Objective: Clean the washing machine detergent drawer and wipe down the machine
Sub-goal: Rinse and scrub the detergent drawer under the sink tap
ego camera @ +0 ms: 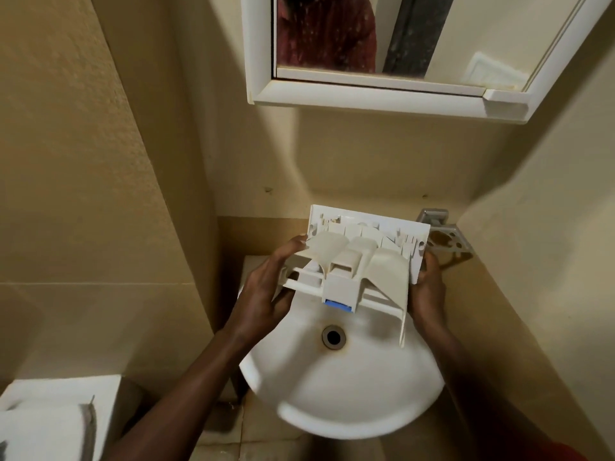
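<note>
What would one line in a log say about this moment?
drawer: held over sink, blue tab toward person | left hand: holds left side | right hand: holds right side

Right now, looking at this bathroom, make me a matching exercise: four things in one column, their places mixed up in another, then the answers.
1. detergent drawer
2. drain
3. mirror cabinet
4. metal holder

A. high on the wall, above the sink
B. held by the left hand and right hand
C. bottom of the sink bowl
D. low on the wall, right of the drawer

Pairs: 1-B, 2-C, 3-A, 4-D
</note>
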The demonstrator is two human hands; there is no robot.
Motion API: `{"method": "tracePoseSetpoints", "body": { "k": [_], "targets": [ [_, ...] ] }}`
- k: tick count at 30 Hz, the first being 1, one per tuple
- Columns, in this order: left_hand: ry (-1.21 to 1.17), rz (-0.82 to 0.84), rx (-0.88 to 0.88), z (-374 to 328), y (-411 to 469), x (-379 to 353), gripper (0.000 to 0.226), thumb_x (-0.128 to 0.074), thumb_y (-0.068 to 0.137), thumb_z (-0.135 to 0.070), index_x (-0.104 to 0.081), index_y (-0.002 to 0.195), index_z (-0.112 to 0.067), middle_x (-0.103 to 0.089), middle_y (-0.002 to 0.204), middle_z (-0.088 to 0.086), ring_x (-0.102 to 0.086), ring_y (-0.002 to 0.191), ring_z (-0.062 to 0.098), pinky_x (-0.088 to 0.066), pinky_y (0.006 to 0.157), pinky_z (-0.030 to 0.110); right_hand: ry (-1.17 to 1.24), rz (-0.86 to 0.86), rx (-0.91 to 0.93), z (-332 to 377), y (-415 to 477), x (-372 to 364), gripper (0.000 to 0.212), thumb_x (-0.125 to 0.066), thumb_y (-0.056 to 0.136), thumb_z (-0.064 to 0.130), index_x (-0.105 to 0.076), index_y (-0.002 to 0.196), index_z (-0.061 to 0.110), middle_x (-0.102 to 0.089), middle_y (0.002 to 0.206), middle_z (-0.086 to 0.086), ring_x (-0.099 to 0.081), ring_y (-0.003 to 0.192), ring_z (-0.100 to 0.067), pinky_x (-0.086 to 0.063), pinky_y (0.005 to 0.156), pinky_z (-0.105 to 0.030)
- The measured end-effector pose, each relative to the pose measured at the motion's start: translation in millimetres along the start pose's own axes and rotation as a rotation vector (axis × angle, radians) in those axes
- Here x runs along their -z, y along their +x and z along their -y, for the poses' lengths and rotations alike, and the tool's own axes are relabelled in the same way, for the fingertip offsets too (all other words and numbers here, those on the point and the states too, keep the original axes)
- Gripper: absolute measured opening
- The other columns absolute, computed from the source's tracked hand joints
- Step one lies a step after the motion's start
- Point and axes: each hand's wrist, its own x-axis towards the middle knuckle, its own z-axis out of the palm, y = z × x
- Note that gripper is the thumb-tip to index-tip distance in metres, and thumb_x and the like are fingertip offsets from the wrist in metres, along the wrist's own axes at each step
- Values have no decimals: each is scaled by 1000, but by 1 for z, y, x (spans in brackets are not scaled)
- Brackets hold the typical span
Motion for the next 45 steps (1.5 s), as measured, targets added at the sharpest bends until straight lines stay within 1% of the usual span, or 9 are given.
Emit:
{"method": "tracePoseSetpoints", "body": {
  "k": [2, 8, 14, 19, 25, 31, 39, 42, 45],
  "targets": [
    [-5, 7, 29, 6, -3, 0, 73, -65, 82, 14, -40, 141, -20, -49, 150, -7, -53, 133, 19, -49, 104, 39, 16, -11, -16, -1, -3, 0, 16, -49, 98, 27, -55, 111, 20, -61, 96, 8, -59, 84, -8, -46, 61, -14],
    [21, 21, 24, 6, -13, 3, 76, -64, 79, 18, -39, 142, -16, -50, 146, -9, -54, 131, 19, -48, 103, 39, -118, 17, 54, -5, -13, -2, 32, -55, 93, 30, -55, 122, 17, -61, 100, 0, -58, 91, -22, -46, 80, -33],
    [26, 4, 110, 7, -31, 4, 75, -61, 79, 19, -39, 143, -13, -54, 141, -4, -59, 120, 16, -50, 97, 39, -186, 72, 22, -18, -21, 3, 32, -60, 93, 12, -54, 124, 17, -60, 100, -2, -53, 71, -5, -38, 44, -3],
    [11, 26, 105, -2, -37, 5, 75, -60, 79, 19, -38, 142, -17, -54, 140, -4, -63, 111, 24, -50, 96, 41, -146, 73, 2, -25, -33, 6, 32, -60, 92, 12, -57, 124, 15, -61, 102, -1, -53, 74, -5, -37, 43, 0],
    [12, -2, 178, -6, -41, 3, 72, -58, 79, 19, -39, 141, -12, -60, 130, -3, -63, 108, 12, -47, 92, 21, -103, 116, -83, -31, -32, 5, 33, -62, 89, 9, -57, 121, 13, -60, 99, -5, -51, 65, 0, -34, 37, -3],
    [29, -16, 190, -18, -44, -3, 67, -58, 78, 21, -42, 138, -6, -60, 126, -1, -63, 106, 16, -50, 90, 27, -38, 111, -77, -37, -33, 12, 33, -62, 90, 11, -57, 123, 12, -62, 95, -4, -52, 65, -7, -36, 43, 0],
    [66, -2, 245, -42, -56, -17, 72, -59, 80, 14, -39, 141, -16, -60, 118, -10, -64, 94, 16, -52, 82, 29, -129, 236, -117, -55, -40, 29, 20, -60, 92, 9, -56, 111, 14, -62, 98, -11, -64, 74, -20, -50, 42, -18],
    [-29, -146, 370, -50, -57, -15, 76, -59, 77, 12, -38, 142, -22, -59, 126, -2, -64, 106, 21, -56, 88, 42, -220, 338, -55, -63, -42, 31, 53, -79, 77, 7, -54, 122, 18, -67, 108, -13, -68, 86, -27, -61, 58, -41],
    [-116, -286, 556, -54, -54, 4, 82, -60, 70, 1, -37, 138, -38, -59, 131, 15, -63, 112, 33, -58, 83, 52, -261, 410, 40, -55, -47, 37, 79, -85, 71, 15, -42, 136, 27, -64, 115, -6, -62, 94, -23, -57, 80, -41]
  ]
}}
